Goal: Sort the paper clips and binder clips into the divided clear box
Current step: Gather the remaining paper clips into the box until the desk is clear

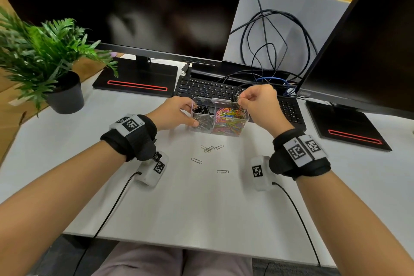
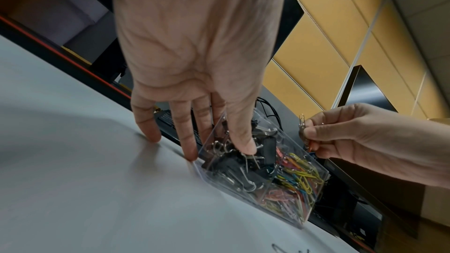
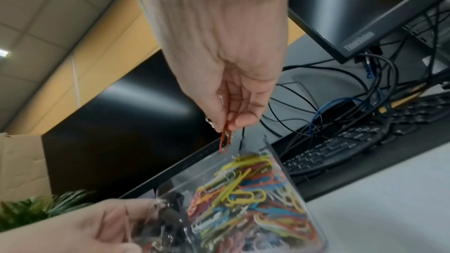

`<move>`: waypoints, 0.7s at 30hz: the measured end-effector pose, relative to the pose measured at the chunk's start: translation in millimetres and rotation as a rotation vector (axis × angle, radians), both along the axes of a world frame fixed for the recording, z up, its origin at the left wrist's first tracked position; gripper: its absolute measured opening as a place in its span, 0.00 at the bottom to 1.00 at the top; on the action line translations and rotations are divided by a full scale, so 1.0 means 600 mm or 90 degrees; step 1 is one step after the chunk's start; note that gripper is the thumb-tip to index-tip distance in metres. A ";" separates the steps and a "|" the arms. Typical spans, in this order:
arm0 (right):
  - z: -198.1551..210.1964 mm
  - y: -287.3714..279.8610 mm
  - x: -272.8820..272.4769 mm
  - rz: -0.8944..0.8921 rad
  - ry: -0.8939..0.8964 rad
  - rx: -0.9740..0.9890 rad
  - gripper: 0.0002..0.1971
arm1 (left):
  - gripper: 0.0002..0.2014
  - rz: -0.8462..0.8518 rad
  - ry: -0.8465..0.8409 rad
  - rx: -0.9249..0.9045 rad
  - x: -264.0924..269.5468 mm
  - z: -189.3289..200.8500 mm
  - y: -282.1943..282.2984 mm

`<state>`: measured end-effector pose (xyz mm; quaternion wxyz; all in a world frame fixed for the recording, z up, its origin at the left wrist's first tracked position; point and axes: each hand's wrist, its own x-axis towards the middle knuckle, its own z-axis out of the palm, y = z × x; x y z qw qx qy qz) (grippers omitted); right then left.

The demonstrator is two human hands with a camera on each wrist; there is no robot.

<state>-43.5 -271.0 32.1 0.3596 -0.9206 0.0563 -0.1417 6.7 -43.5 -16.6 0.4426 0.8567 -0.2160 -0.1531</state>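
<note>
The clear divided box (image 1: 215,131) stands on the white desk just before the keyboard. It has black binder clips (image 1: 202,108) at its back left, silver paper clips (image 1: 205,121) at its front left and coloured paper clips (image 1: 230,119) on the right. My left hand (image 1: 190,114) grips the box's left end, thumb on the near wall (image 2: 246,145). My right hand (image 1: 239,99) hovers over the box's far right corner. It pinches a red paper clip (image 3: 225,141), which hangs down, together with some silver clips (image 2: 302,122). Several silver paper clips (image 1: 207,148) lie loose on the desk.
A black keyboard (image 1: 208,89) lies right behind the box, under tangled cables (image 1: 268,51). Two dark monitors on black bases (image 1: 136,78) (image 1: 345,127) stand at the back. A potted plant (image 1: 65,96) is at the left. The desk's front edge (image 1: 201,246) is close to my lap.
</note>
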 end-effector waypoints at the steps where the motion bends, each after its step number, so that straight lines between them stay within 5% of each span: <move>1: -0.004 0.001 0.002 -0.004 -0.004 0.007 0.07 | 0.13 0.002 0.003 0.001 0.000 0.000 0.000; 14: -0.022 -0.002 -0.005 0.034 0.020 -0.015 0.07 | 0.13 0.001 -0.013 0.012 0.003 -0.002 0.002; 21: -0.012 -0.012 -0.025 0.023 -0.087 0.001 0.06 | 0.14 -0.001 -0.012 0.016 0.004 -0.004 0.001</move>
